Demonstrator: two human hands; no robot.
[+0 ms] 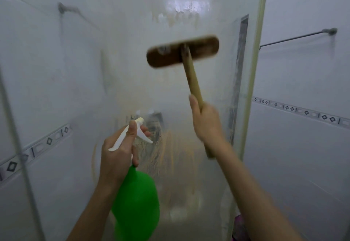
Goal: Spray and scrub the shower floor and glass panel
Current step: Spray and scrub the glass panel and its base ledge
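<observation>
The right hand [207, 122] holds the brush [182, 51] by its handle, head against the cloudy glass panel [132, 60]; the left hand [119, 151] holds a green spray bottle [136, 203].

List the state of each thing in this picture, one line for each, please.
glass panel: cloudy, streaked with brownish residue.
scrub brush: raised in front of the glass, blurred; contact unclear.
spray bottle: held up, nozzle toward the glass.
left hand: grips the spray bottle's neck.
right hand: grips the brush handle.
</observation>
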